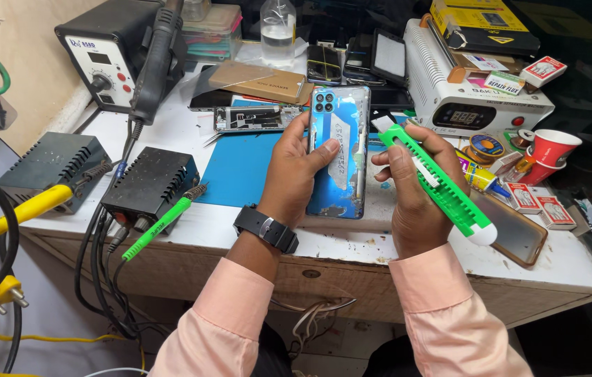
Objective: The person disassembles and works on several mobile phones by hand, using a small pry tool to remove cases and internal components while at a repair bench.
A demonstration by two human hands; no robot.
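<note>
My left hand [296, 171] grips a smartphone [341, 150] upright over the bench, back side toward me; its blue back cover is worn and patchy, with a camera cluster at the top left. My thumb lies across the cover. My right hand [414, 188] holds a green and white utility knife [439, 183], its tip pointing up-left toward the phone's right edge. A black wristwatch [266, 229] sits on my left wrist. Both sleeves are pale pink.
A blue work mat [240, 167] lies under the phone. Behind it lie an opened phone frame [254, 119] and several phones. A white heating machine [470, 91], red cup [553, 148], small boxes [540, 206], another phone [516, 234], black power units [149, 183] and a rework station [111, 52] crowd the bench.
</note>
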